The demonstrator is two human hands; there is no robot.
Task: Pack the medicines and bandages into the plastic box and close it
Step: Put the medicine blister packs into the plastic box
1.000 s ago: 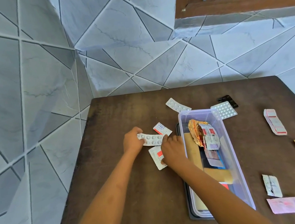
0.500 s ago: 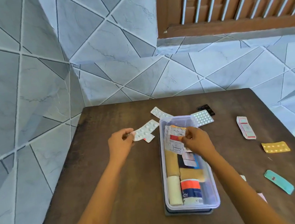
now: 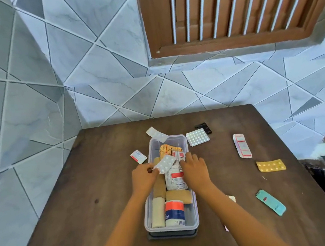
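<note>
Moved since 0.5 seconds ago: the left hand [image 3: 143,178] has carried its white pill strip [image 3: 165,163] from beside the plastic box [image 3: 195,210] to over its left side, and its grip pinches 1 end of that strip. The big brown desk [image 3: 84,192] holds everything. The clear box stands in the middle of the desk, on top of a dark lid [image 3: 172,234]. The right hand [image 3: 195,169] reaches into the box with its fingers spread and laid on a white and red packet [image 3: 175,179]; its grip holds nothing. At the near end of the box lie tan bandage rolls [image 3: 157,212] and 1 tape roll [image 3: 175,212] with blue and orange on it. A gold foil packet [image 3: 167,149] sits at the far end. Out on the desk, right of the box, lie a square pill sheet [image 3: 197,137], a long red and white strip [image 3: 242,145], a teal strip [image 3: 271,202] and a yellow strip [image 3: 271,165]. Another white strip [image 3: 157,134] touches the box's far rim. A small red and white packet [image 3: 138,156] lies just left of the box.
</note>
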